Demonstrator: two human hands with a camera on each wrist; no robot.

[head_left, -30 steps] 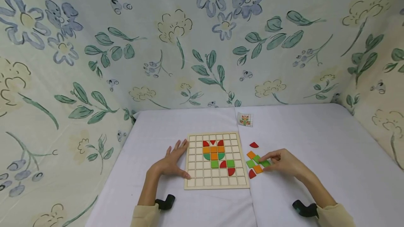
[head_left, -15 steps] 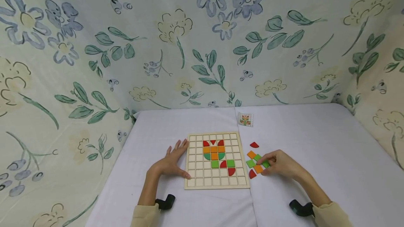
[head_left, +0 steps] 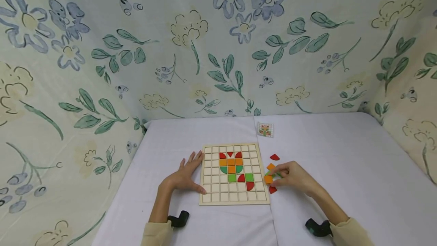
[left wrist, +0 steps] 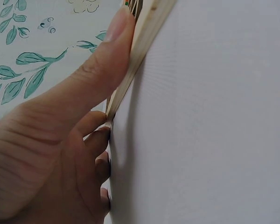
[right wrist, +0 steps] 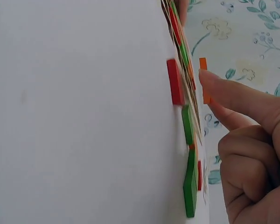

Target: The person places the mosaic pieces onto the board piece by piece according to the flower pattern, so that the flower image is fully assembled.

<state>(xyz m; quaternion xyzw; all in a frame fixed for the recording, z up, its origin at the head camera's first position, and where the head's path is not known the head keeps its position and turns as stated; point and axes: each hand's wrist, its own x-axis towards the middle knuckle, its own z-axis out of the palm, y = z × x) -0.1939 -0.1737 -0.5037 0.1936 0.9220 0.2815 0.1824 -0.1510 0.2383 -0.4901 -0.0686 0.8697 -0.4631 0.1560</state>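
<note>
My right hand (head_left: 295, 177) pinches an orange square tile (head_left: 268, 179) between thumb and fingertip, just right of the wooden grid board (head_left: 215, 196). The right wrist view shows that tile edge-on (right wrist: 203, 64), lifted off the table. Green tiles (right wrist: 190, 182) lie beneath the hand, mostly hidden by it in the head view. Along the board's left edge my left hand (head_left: 184, 175) rests with fingers spread, thumb (left wrist: 116, 35) over the frame. Red, orange and green pieces form a pattern in the upper middle cells, and a few more sit lower right.
A small pattern card (head_left: 265, 129) lies behind the board, toward the right. Beside the board are two red quarter-circle pieces (head_left: 274, 157) and another orange tile (head_left: 271, 166). White cloth (head_left: 341, 155) covers the table, with a floral curtain (head_left: 191, 67) behind it.
My right hand has picked the orange tile out of the loose pieces and moved left with it, toward the board. The left hand has stayed in place.
</note>
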